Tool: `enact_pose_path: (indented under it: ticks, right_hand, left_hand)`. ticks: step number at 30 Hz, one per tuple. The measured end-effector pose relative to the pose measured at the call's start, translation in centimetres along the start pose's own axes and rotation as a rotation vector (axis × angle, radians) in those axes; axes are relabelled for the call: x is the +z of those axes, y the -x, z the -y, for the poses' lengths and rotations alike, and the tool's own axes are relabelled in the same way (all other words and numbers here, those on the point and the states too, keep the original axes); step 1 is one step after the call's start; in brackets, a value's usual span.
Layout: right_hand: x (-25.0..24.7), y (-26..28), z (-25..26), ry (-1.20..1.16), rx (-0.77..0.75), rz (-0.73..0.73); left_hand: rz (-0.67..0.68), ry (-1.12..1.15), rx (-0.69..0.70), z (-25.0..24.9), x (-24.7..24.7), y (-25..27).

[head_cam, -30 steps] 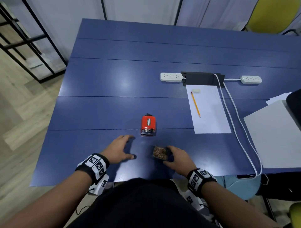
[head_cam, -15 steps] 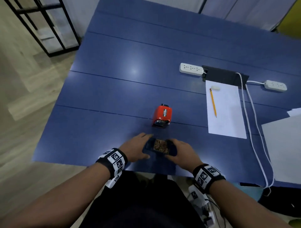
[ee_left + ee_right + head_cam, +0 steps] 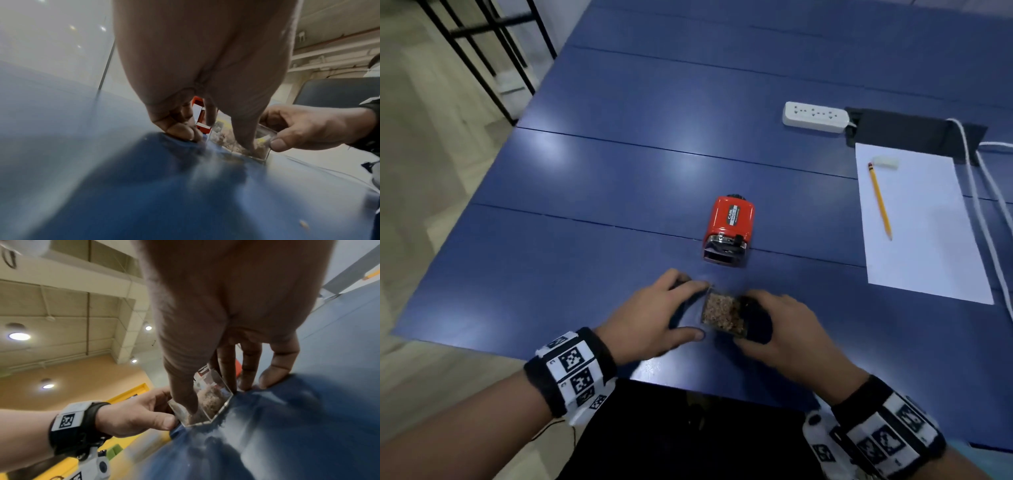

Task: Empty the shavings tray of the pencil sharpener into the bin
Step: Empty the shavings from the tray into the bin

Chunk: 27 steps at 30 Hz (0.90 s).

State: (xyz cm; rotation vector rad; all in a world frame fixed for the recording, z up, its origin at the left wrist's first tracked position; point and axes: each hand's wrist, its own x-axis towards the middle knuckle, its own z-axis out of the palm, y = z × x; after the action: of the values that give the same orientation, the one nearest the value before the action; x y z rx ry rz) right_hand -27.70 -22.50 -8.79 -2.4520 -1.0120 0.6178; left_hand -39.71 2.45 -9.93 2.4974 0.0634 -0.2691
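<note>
The shavings tray [image 3: 722, 315], a small clear box full of brown shavings, sits on the blue table [image 3: 619, 171] close to its front edge. My left hand [image 3: 690, 308] holds the tray's left side between thumb and fingers. My right hand [image 3: 750, 320] pinches its right side, thumb on the near wall and fingers on the far wall. In the right wrist view the tray [image 3: 207, 402] rests on the table under my right thumb. The red pencil sharpener [image 3: 729, 222] stands just beyond, its tray slot open toward me. No bin is in view.
A white sheet [image 3: 917, 222] with a yellow pencil [image 3: 880, 202] and an eraser [image 3: 885, 161] lies at the right. Behind it are a power strip [image 3: 815, 116], a black cable box [image 3: 914, 133] and white cables [image 3: 983, 192]. Wooden floor [image 3: 431, 171] lies to the left.
My left hand has moved right from the bare table onto the tray. The tray has slid a little toward the front edge, and both hands now hold it.
</note>
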Motion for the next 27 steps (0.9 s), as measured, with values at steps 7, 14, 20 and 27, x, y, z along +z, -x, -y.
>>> enact_pose_path:
  ticks: [7,14,20,27]
  right_hand:
    - [-0.6,0.3,0.7,0.092,-0.030,0.017]
    - [1.2,2.0,6.0,0.094,-0.112,0.037]
    - [4.7,3.4,13.1,-0.089,-0.234,0.111]
    - [11.9,2.8,19.0,-0.428,-0.224,0.452]
  left_hand:
    - [-0.060,-0.089,-0.014,-0.4,0.6,0.0]
    - [-0.084,-0.161,0.033,-0.1,-0.6,4.5]
    - [-0.189,-0.105,-0.066,2.0,-3.0,15.3]
    - [-0.207,-0.037,-0.135,7.9,-2.8,26.9]
